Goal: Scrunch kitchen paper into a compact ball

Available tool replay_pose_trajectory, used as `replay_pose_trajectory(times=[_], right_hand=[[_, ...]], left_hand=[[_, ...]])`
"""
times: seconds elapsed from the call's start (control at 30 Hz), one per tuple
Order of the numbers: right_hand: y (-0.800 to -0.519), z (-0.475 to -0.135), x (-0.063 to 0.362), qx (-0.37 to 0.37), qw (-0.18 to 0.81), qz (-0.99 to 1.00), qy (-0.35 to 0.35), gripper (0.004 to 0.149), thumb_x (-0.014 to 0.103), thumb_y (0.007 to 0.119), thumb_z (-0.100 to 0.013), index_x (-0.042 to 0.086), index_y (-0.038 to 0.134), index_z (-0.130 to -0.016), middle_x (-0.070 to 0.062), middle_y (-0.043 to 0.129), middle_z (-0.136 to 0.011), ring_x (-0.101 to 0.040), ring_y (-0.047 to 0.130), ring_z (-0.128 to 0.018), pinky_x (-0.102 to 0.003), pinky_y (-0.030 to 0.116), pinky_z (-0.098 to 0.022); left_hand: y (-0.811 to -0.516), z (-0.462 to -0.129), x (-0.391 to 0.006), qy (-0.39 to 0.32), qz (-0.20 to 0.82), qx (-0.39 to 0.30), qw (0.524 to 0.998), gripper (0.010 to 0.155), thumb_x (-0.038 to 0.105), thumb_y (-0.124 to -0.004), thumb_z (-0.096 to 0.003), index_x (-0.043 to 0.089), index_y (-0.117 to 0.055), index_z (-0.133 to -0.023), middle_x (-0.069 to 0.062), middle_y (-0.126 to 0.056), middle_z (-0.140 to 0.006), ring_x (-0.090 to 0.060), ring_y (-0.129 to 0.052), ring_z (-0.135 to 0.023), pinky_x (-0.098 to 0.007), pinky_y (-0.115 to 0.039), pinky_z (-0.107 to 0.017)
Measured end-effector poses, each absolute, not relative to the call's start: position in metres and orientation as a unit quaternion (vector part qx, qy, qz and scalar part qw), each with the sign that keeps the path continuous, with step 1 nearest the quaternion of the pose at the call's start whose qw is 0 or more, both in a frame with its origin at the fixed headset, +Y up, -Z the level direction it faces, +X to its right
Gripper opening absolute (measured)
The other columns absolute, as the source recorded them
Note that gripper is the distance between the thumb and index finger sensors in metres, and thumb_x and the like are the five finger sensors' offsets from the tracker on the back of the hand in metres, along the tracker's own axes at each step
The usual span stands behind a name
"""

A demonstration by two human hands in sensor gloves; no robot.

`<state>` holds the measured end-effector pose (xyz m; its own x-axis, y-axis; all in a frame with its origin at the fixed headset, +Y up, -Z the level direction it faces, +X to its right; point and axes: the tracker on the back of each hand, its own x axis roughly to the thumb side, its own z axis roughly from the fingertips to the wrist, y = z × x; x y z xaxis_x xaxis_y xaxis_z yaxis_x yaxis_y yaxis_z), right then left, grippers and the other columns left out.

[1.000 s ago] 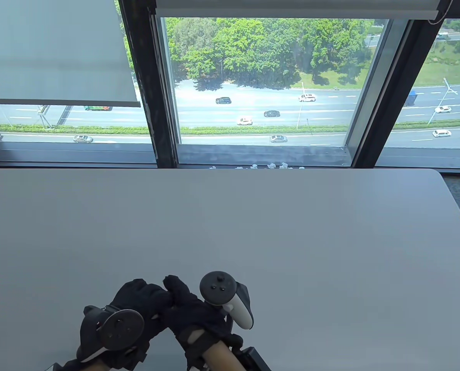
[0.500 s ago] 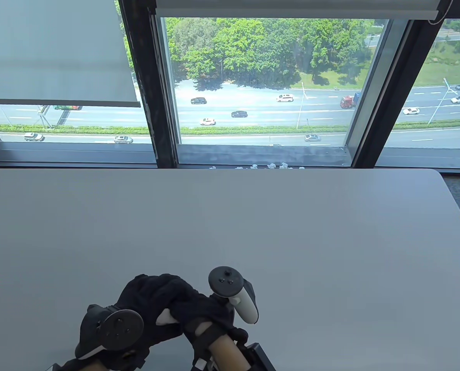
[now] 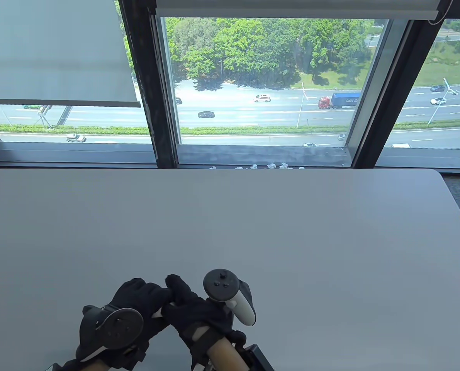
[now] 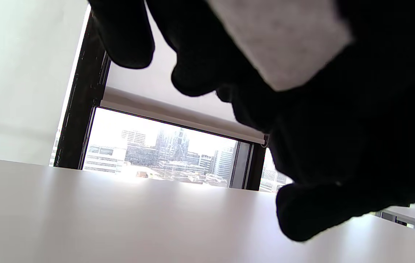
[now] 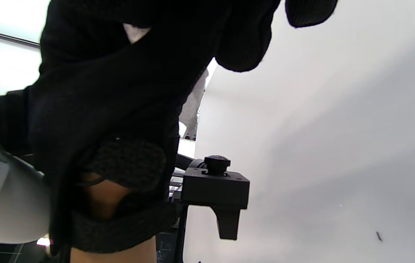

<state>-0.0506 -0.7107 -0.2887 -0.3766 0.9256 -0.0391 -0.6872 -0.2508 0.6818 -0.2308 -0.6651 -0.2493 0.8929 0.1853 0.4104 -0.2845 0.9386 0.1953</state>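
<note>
Table view: the black-gloved left hand [image 3: 139,299] and black-gloved right hand [image 3: 193,309] are cupped together around the white kitchen paper [image 3: 161,311], just a sliver showing, so its long axis can't be told. They sit near the front edge of the pale grey table [image 3: 291,239], open surface all around.

Left wrist view: the paper [image 4: 284,40] is gripped between dark fingers [image 4: 127,36].

Right wrist view: a white bit [image 5: 134,32] peeks from the closed grip.

grey table [image 3: 253,216] | window [image 3: 260,85] behind its far edge, roller blind [image 3: 56,54] part lowered at left | small white scraps [image 3: 268,166] along the sill | road, cars, blue-container truck [image 3: 340,100], trees [image 3: 260,46] outside
</note>
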Motion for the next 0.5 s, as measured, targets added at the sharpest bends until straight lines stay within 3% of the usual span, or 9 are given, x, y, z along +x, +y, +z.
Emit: replay_pose_trajectory(times=[0.13, 0.27, 0.33, 0.4, 0.5], right_hand=[[-0.709, -0.294, -0.044, 0.176, 0.557, 0.751, 0.307, 0.069, 0.038, 0.053, -0.059, 0.028, 0.008, -0.110, 0.010, 0.061, -0.097, -0.012, 0.079, -0.081, -0.049, 0.052, -0.080], [-0.706, -0.292, -0.042, 0.183, 0.568, 0.743, 0.303, 0.067, 0.032, 0.052, -0.057, 0.027, 0.011, -0.110, 0.014, 0.067, -0.093, -0.011, 0.083, -0.078, -0.048, 0.054, -0.079], [-0.707, -0.292, -0.044, 0.188, 0.566, 0.741, 0.308, 0.066, 0.033, 0.053, -0.057, 0.026, 0.013, -0.110, 0.015, 0.066, -0.095, -0.010, 0.084, -0.081, -0.048, 0.053, -0.080], [-0.711, -0.293, -0.045, 0.193, 0.562, 0.738, 0.319, 0.066, 0.037, 0.053, -0.058, 0.027, 0.014, -0.111, 0.014, 0.066, -0.098, -0.011, 0.082, -0.088, -0.049, 0.052, -0.080], [-0.714, -0.289, -0.049, 0.191, 0.572, 0.722, 0.340, 0.079, 0.063, 0.053, -0.059, 0.025, 0.008, -0.111, -0.001, 0.048, -0.111, -0.025, 0.065, -0.103, -0.056, 0.047, -0.079]], left_hand=[[-0.670, -0.252, -0.232, -0.224, 0.174, 0.083, 0.955, 0.091, 0.073, -0.092, -0.0255, 0.042, -0.057, -0.104, 0.016, -0.068, -0.108, -0.007, -0.080, -0.095, -0.055, -0.062, -0.084], [-0.669, -0.250, -0.231, -0.219, 0.173, 0.098, 0.955, 0.102, 0.074, -0.090, -0.0265, 0.045, -0.039, -0.109, 0.016, -0.051, -0.117, -0.008, -0.069, -0.105, -0.055, -0.057, -0.087], [-0.667, -0.248, -0.232, -0.213, 0.167, 0.113, 0.956, 0.091, 0.070, -0.093, -0.0271, 0.044, -0.052, -0.103, 0.015, -0.062, -0.110, -0.005, -0.077, -0.096, -0.054, -0.060, -0.085], [-0.662, -0.248, -0.233, -0.206, 0.157, 0.123, 0.958, 0.071, 0.064, -0.097, -0.0287, 0.041, -0.072, -0.091, 0.015, -0.081, -0.096, -0.003, -0.092, -0.078, -0.052, -0.069, -0.081], [-0.660, -0.251, -0.239, -0.181, 0.163, 0.132, 0.961, 0.058, 0.059, -0.100, -0.0292, 0.041, -0.082, -0.081, 0.016, -0.093, -0.079, -0.001, -0.099, -0.060, -0.049, -0.075, -0.078]])
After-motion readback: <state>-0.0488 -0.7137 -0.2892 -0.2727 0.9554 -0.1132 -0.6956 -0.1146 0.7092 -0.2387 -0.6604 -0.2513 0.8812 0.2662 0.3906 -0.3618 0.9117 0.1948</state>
